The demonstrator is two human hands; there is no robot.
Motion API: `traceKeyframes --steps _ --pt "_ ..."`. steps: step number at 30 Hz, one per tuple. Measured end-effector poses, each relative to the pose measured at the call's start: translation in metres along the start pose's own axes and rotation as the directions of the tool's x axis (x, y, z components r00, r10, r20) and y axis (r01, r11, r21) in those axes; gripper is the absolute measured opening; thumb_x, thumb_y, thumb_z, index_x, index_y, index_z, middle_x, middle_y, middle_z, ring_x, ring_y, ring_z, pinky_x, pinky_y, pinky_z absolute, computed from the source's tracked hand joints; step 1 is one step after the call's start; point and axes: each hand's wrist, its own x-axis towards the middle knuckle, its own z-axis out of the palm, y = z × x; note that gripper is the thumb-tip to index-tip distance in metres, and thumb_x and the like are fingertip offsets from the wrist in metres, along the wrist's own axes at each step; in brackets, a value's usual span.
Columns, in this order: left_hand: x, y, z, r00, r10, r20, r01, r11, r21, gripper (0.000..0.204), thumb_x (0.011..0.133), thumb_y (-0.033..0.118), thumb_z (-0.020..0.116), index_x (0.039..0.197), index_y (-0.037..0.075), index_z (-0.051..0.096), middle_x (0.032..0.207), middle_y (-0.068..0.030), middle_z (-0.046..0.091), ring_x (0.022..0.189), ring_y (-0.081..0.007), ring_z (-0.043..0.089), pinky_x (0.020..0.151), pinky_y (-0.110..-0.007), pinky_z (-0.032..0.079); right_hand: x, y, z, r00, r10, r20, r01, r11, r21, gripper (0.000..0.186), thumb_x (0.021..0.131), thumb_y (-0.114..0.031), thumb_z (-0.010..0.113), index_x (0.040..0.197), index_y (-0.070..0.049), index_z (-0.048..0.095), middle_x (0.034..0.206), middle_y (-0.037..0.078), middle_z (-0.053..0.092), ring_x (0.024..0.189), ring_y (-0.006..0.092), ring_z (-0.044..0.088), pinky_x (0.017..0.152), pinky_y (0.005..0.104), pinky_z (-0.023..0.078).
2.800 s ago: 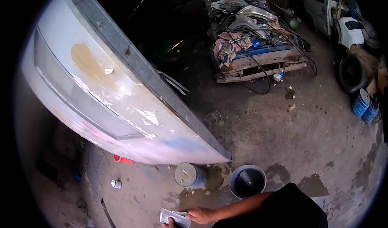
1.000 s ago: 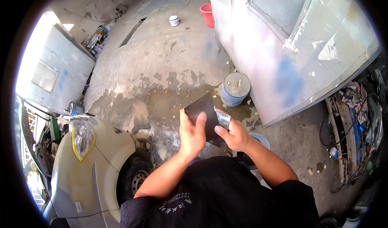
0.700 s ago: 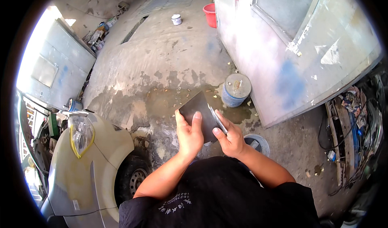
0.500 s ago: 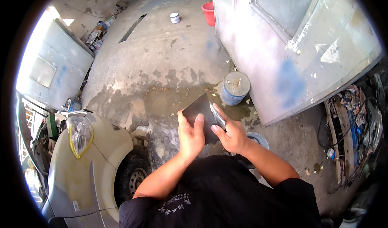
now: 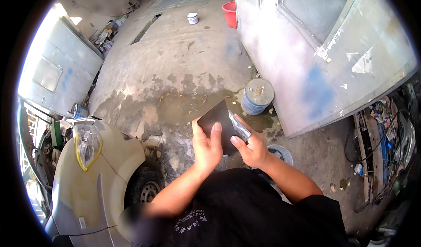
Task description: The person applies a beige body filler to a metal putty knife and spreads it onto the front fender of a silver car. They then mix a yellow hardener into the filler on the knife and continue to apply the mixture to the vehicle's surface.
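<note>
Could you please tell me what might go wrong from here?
The left hand grips the dark sheet with its upper corner sticking out free, so it could slip from the fingers. The dark patch of floor ahead looks wet, so a step there might slide. The bucket stands half hidden behind the right arm, so it might be overlooked and knocked.

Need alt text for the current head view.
The left hand holds a dark flat sheet; the right hand grips a silvery flat piece at its right edge. A pale car with a yellow-edged headlight is lower left; ahead, a blue drum stands on concrete.
</note>
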Motion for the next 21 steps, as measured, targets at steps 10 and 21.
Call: traceKeyframes --steps 10,21 --pt "0.01 0.011 -0.011 0.994 -0.107 0.009 0.106 0.959 -0.263 0.03 0.095 0.006 0.054 0.121 0.0 0.041 0.11 -0.0093 0.057 0.096 -0.0134 0.055 0.087 -0.028 0.045 0.009 -0.007 0.005 0.993 -0.118 -0.002 0.117 0.987 -0.114 0.05 0.093 -0.013 0.054 0.137 0.004 0.039 0.123 0.026 0.057 0.11 0.0389 0.059 0.093 0.0391 0.046" --pt "-0.002 0.006 -0.027 0.974 0.017 0.227 -0.056 0.984 0.167 0.025 0.093 0.01 0.058 0.112 0.0 0.045 0.09 -0.0116 0.065 0.082 -0.0153 0.062 0.074 -0.029 0.05 0.023 -0.017 -0.014 0.961 0.11 0.253 -0.1 0.994 -0.05 0.054 0.095 -0.018 0.052 0.141 0.004 0.032 0.111 0.027 0.061 0.097 0.0409 0.062 0.083 0.0404 0.049"
